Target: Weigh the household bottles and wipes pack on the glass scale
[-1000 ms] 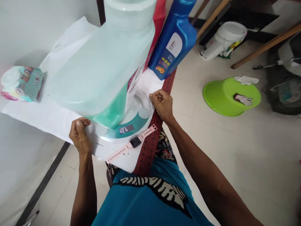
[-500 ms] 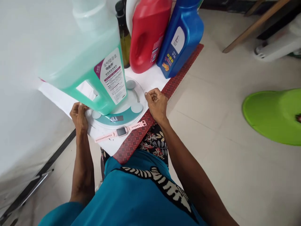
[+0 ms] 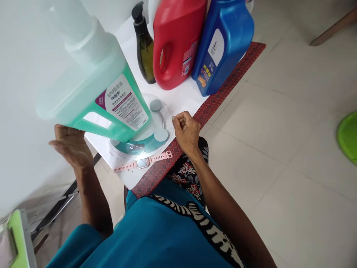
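A big jug of green liquid (image 3: 106, 119) with a white and purple label stands on a round glass scale (image 3: 160, 147) with a teal band and a lit display. My left hand (image 3: 74, 147) is beside the jug's left lower side, fingers stretched out and thumb apart; the fingertips are partly hidden behind the jug, and I cannot tell if they touch it. On the other side, my right hand (image 3: 187, 132) rests by the scale's right edge, fingers curled in, with nothing visible in them. A pink-strapped smartwatch (image 3: 142, 163) lies in front of the scale.
Behind the scale stand a dark pump bottle (image 3: 145, 56), a red jug (image 3: 177, 44) and a blue bottle (image 3: 223, 48). The white table top (image 3: 186, 96) has a red patterned edge (image 3: 223, 97). A green seat-like object (image 3: 348, 137) is on the right.
My left hand has moved up and left from the scale's left edge to the jug's side, its fingers opening out. My right hand keeps its curled pose by the scale. The view has shifted.
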Tool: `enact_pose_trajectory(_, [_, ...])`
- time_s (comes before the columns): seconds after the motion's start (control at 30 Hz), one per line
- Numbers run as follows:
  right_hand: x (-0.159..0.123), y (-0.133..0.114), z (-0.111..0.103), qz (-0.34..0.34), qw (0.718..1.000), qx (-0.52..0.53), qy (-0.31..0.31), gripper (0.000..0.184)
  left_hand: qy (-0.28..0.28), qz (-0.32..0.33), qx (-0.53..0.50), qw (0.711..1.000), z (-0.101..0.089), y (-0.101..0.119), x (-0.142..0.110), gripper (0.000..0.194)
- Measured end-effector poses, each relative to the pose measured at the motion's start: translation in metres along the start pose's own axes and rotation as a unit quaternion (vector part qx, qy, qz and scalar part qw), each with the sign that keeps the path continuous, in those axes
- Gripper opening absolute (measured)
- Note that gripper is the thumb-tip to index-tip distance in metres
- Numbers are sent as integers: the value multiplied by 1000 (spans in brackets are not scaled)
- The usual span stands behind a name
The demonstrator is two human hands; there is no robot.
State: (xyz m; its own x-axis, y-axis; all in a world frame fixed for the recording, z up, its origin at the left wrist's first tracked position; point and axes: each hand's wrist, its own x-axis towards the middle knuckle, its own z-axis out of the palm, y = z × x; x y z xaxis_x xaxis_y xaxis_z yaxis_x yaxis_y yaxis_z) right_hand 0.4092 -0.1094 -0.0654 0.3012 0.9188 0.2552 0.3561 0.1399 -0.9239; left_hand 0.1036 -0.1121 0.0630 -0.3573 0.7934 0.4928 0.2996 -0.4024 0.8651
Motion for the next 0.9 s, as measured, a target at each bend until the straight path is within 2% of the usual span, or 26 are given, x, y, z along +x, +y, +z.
enact_pose_trajectory(0.1, [0,-2,-2,1,1000,-3,3,22,-17,63,-11,998,18,25,-2,79])
enact_pose_trajectory(0.23, [0,-4,-4,13,1000,-11,5,24,-24,3,-25,999,44,29,-3,79])
enact_pose_trajectory(0.33, [1,-4,-5,19,1000,-9,0,24,16,-18,-41,999,60,26,-1,85])
enact_pose_trajectory(0.5, [3,-5,-4,24,1000,-18,6,25,66,-21,-56,996,66,33,15,85])
enact_pose_trajectory(0.63, [3,-5,-3,30,999,-20,8,26,115,17,-48,992,58,31,51,84])
enact_pose_trajectory(0.77, [4,-7,-4,31,999,-13,9,27,175,79,-28,981,60,3,108,76])
enact_pose_trajectory(0.9, [5,-9,-4,34,999,-10,11,27,201,41,-18,978,73,-30,153,59])
